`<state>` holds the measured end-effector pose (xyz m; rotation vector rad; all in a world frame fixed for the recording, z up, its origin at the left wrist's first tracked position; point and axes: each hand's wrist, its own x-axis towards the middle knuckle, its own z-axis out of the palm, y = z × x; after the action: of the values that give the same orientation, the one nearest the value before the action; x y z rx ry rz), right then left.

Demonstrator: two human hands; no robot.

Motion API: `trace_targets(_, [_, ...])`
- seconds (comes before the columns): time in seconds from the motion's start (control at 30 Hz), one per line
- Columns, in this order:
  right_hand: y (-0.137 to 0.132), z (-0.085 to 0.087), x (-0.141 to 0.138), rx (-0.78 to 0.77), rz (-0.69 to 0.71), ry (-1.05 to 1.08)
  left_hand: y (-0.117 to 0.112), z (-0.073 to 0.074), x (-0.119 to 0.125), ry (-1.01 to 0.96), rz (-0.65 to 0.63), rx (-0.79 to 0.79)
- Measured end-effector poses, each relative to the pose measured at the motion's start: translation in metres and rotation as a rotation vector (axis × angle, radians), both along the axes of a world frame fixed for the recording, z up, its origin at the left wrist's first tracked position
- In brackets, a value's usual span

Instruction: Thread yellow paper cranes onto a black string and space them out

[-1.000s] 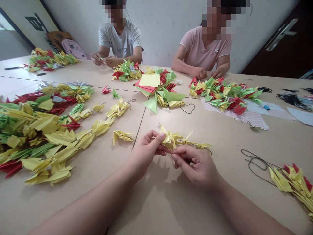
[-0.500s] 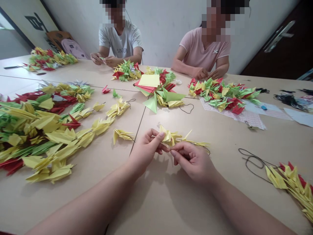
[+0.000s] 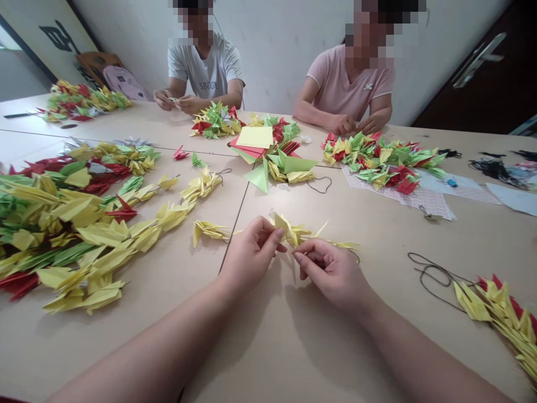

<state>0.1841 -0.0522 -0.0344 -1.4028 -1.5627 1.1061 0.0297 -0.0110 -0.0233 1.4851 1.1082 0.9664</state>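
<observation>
Yellow crane (image 3: 289,230) sits between the hands, just above the table (image 3: 260,358). Left hand (image 3: 251,253): thumb and fingers closed on it, likely to steady the folded paper. Right hand (image 3: 335,274): thumb and forefinger pinched together just beside it (anything between them is too small to tell), seemingly for fine work. Yellow bunch (image 3: 207,231) lies near, to the left; cord (image 3: 447,276) loops well apart at right, perhaps against tangling.

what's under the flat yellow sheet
Red sheets stick out from under the yellow sheet, with green paper below them. Anything else it covers is hidden.
</observation>
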Motion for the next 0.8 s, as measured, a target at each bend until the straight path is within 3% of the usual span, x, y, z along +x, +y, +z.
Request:
trace_targets(0.5, [0.001,0.003,-0.001,0.001,-0.020,0.008,-0.002,-0.005,-0.003,0.100,-0.107,0.046])
trace_targets(0.57, [0.001,0.002,0.000,0.015,-0.023,0.010,-0.003,-0.004,-0.004,0.133,-0.119,0.115])
trace_targets(0.8, [0.001,0.003,0.004,0.184,-0.014,0.017,-0.005,0.002,-0.011,0.392,-0.210,0.583])
